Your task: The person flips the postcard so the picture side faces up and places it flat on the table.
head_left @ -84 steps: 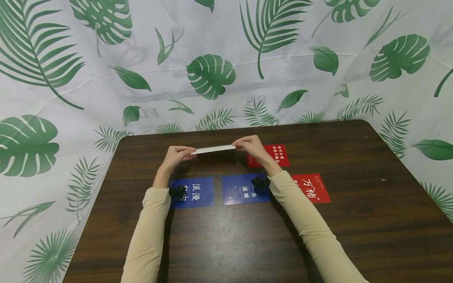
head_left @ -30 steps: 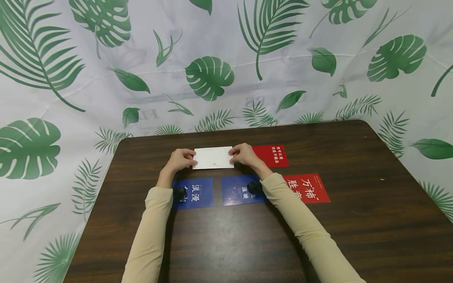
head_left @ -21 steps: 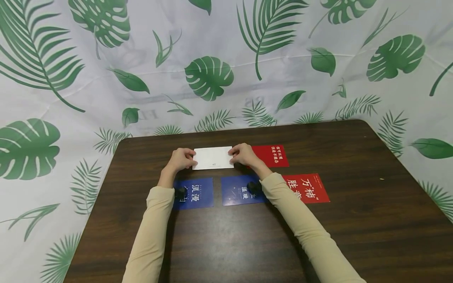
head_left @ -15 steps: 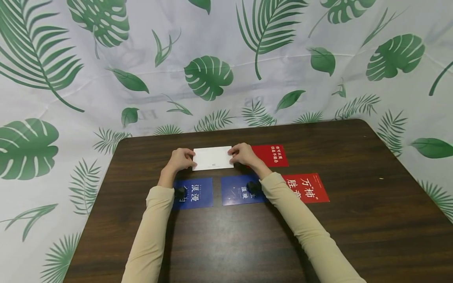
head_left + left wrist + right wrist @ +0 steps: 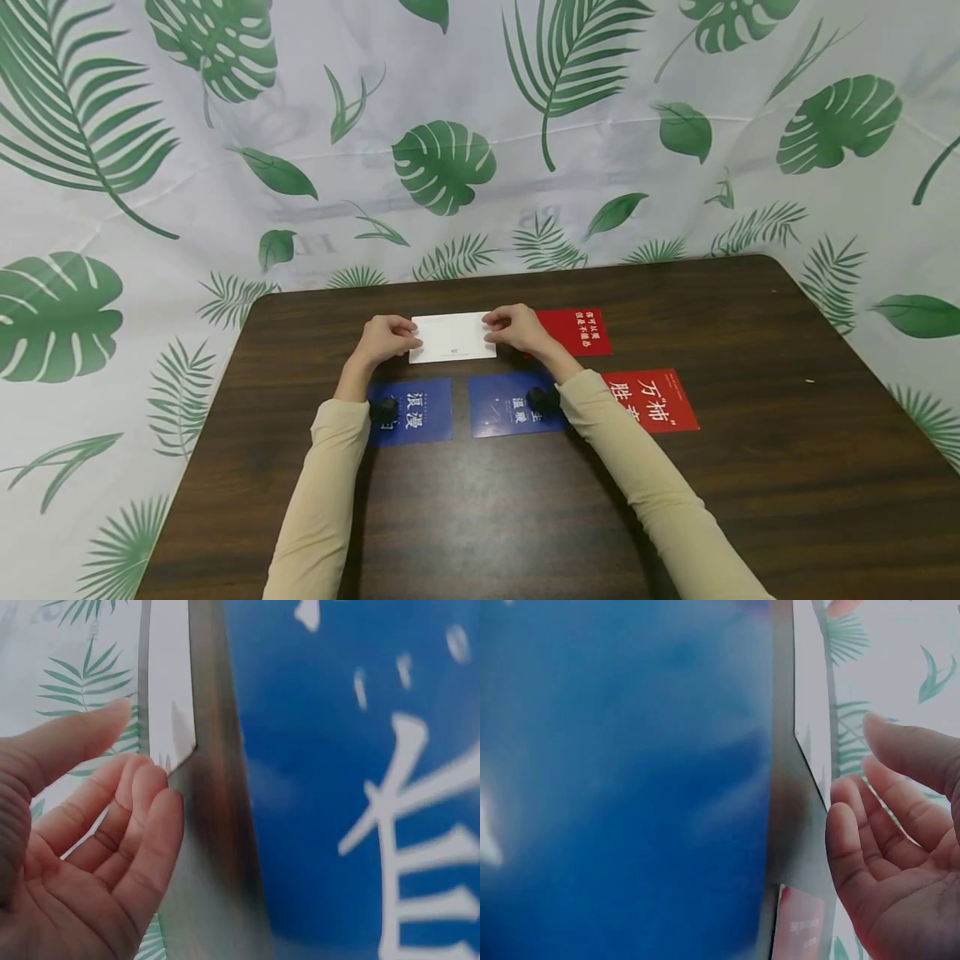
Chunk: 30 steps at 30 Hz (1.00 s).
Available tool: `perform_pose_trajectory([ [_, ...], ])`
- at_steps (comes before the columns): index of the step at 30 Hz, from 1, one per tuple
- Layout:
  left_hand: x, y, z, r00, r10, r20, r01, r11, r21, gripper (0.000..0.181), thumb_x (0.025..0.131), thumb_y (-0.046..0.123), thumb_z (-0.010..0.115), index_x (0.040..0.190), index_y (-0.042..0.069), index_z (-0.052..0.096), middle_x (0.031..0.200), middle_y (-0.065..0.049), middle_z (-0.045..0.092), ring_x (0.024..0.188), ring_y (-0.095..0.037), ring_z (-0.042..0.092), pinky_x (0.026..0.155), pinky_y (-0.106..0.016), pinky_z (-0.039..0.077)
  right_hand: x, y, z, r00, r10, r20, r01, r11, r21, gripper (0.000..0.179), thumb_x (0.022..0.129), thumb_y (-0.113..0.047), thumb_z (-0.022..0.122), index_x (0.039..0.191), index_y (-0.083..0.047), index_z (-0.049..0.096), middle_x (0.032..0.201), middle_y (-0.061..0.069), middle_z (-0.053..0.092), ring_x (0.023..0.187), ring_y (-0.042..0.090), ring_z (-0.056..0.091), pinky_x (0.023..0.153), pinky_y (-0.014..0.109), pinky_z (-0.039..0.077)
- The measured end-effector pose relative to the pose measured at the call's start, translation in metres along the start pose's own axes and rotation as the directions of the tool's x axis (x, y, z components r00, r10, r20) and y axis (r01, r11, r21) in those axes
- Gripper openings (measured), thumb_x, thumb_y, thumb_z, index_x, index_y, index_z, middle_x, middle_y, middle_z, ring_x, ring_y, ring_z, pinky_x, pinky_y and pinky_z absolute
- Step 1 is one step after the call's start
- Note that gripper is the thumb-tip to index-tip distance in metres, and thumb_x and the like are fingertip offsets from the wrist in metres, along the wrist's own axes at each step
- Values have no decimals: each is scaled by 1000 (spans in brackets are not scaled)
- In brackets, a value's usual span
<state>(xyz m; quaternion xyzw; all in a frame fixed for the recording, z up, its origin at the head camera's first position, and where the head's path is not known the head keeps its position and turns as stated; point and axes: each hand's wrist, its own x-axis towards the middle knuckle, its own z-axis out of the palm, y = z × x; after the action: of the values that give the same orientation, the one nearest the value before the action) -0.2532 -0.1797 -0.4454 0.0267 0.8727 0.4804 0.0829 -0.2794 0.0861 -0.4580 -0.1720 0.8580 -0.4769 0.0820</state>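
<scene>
A white card [image 5: 452, 337] with small print near its front edge lies flat near the back of the table, at the left of the back row. My left hand [image 5: 382, 340] is at its left edge, fingertips over that edge. At the right edge is my right hand [image 5: 519, 330], its fingertips likewise at the card. In the left wrist view, thumb and fingers [image 5: 154, 832] stand apart, loosely bent, beside the white card [image 5: 171, 690]. The right wrist view shows the same for the right fingers [image 5: 845, 840], with nothing pinched between them.
Two blue cards [image 5: 420, 411] [image 5: 495, 408] with white lettering lie in the front row, partly under my wrists. Beside them lies a red card [image 5: 671, 400]; another red card [image 5: 588, 331] is right of my right hand. Behind the dark wooden table [image 5: 480, 508] hangs a leaf-print cloth [image 5: 322, 208].
The white card was held tilted, nearly edge-on, between both hands; it has come down flat on the table. Lately the fingers have shifted slightly inward over its edges, and the grip has loosened.
</scene>
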Motion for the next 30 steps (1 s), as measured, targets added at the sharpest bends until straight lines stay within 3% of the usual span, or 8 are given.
perform_pose_trajectory([
  [4,2,3,6,999,39,1,-39,998,-40,30,77,4,74,102,-11,65,76,-10,64,55,-5,54,55,-20,49,-5,-1,-5,1000,-9,-13,9,999,42,31,78,-3,73,106,7,67,98,19,68,86,25,63,71,26,52],
  [8,3,7,12,999,38,-1,-37,994,-107,30,77,2,74,102,-11,65,76,-9,65,58,-5,56,59,-24,53,-9,-2,-12,1000,9,-21,-7,997,81,32,79,-3,73,109,6,66,96,19,67,85,24,63,66,23,50],
  [13,6,12,20,998,61,12,-58,980,-191,32,78,0,72,106,-14,62,81,-11,65,64,-5,57,65,-30,55,-14,-1,-21,999,20,-41,-14,992,123,33,79,-2,72,110,7,65,102,21,66,89,26,62,75,28,52],
  [19,11,24,34,996,82,33,-73,973,-219,33,80,0,70,109,-14,61,83,-12,65,65,-5,58,70,-34,55,-22,4,-33,997,25,-72,-14,989,148,34,80,-4,72,112,6,64,109,21,64,94,28,62,79,32,52],
  [30,22,45,67,991,108,75,-86,965,-249,33,81,2,70,111,-9,62,88,-13,64,71,-12,60,73,-34,54,-36,18,-58,991,56,-119,-34,983,180,33,81,-3,71,112,5,64,108,22,64,91,27,62,73,26,52],
])
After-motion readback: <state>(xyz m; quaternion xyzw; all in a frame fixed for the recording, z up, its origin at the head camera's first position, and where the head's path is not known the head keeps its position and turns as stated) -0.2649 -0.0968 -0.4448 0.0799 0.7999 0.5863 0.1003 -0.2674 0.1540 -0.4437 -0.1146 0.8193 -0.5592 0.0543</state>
